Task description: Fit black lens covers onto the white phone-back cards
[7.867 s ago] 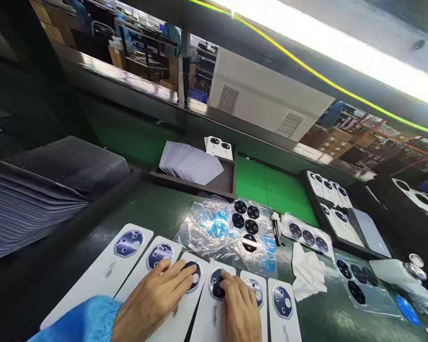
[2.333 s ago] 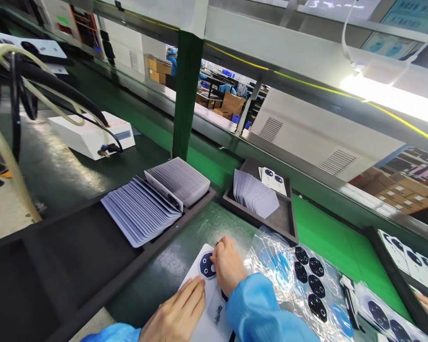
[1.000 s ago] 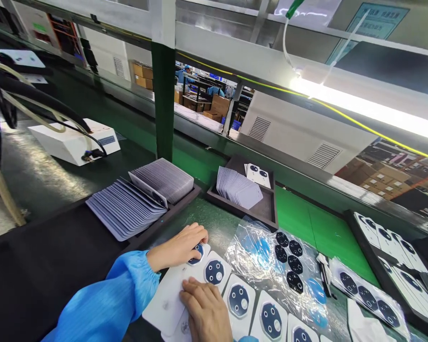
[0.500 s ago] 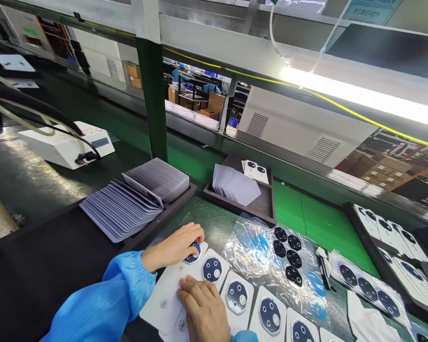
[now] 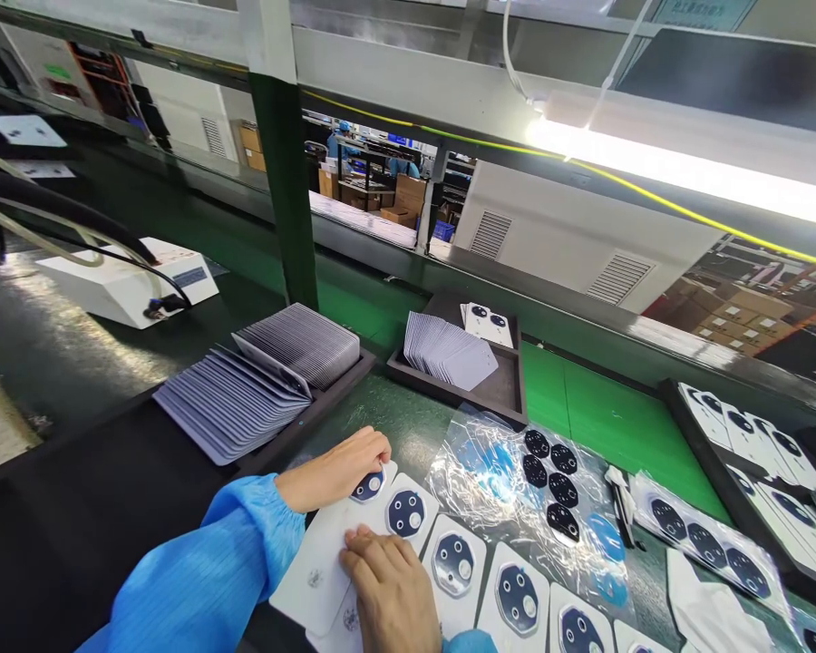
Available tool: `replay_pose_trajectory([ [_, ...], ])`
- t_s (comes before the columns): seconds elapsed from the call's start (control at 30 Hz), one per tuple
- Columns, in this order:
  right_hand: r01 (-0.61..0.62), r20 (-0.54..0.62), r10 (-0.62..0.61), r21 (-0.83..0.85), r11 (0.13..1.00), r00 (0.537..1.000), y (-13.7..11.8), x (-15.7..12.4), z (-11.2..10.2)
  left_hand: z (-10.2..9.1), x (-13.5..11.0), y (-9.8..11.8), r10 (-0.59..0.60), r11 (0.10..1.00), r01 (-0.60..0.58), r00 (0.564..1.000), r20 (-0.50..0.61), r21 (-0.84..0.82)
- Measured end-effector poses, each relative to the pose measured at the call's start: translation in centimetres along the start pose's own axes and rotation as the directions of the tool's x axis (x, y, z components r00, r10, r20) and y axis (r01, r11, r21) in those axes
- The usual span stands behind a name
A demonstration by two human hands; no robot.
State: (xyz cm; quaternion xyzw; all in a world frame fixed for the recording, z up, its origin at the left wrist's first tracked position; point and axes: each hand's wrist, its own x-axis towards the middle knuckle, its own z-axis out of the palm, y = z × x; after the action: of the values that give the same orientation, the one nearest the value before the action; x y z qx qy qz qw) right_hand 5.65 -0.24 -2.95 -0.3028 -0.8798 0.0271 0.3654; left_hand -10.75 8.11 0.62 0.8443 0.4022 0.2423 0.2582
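My left hand (image 5: 336,467) is bent over the farthest white panel, at a dark octagonal piece (image 5: 368,487) with round holes. Its thumb and fingers are closed together above that piece; what lies between them is too small to make out. Flat across the overlapping white panels (image 5: 316,573) rests my right hand (image 5: 395,589), its fingers stretched out. A row of similar white panels (image 5: 454,564), each bearing a dark octagonal piece, runs from there toward the lower right.
Clear plastic sheets (image 5: 472,453) with black discs (image 5: 563,491) lie beyond the row. Dark trays hold stacked grey panels (image 5: 235,404), more panels (image 5: 445,349) and finished-looking white ones (image 5: 741,426). A white tissue (image 5: 711,608) and black tweezers-like tool (image 5: 622,512) lie right. A white box (image 5: 136,286) stands left.
The left hand's thumb has drawn in toward its fingers, showing more of the dark piece beneath. The right hand stays on the panels. The view has shifted slightly.
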Motion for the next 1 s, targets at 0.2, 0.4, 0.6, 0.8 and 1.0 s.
replay_pose_trajectory([
  [0.2, 0.038, -0.085, -0.047, -0.104, 0.994, 0.995, -0.1, 0.2, 0.3, 1.0, -1.2, -1.3, 0.105, 0.994, -0.104, 0.993, -0.062, 0.017],
  [0.4, 0.023, -0.081, -0.035, -0.152, 0.988, 0.996, -0.4, 0.7, -0.1, 1.8, -1.3, -1.7, 0.123, 0.992, -0.119, 0.987, -0.1, 0.041],
  [0.6, 0.023, -0.037, -0.032, -0.22, 0.975, 0.999, -0.9, 1.5, 0.0, 1.2, -0.9, -1.8, 0.108, 0.993, -0.105, 0.992, -0.068, 0.05],
  [0.8, 0.049, 0.016, -0.046, -0.305, 0.951, 0.999, -1.4, 1.8, 0.5, 0.6, -1.6, -2.9, 0.051, 0.996, -0.045, 0.996, -0.07, 0.075],
  [1.0, 0.045, -0.026, -0.056, -0.318, 0.947, 0.998, -1.8, 2.2, 0.2, 0.6, -1.9, -3.5, 0.004, 0.998, 0.004, 0.993, -0.115, 0.068],
])
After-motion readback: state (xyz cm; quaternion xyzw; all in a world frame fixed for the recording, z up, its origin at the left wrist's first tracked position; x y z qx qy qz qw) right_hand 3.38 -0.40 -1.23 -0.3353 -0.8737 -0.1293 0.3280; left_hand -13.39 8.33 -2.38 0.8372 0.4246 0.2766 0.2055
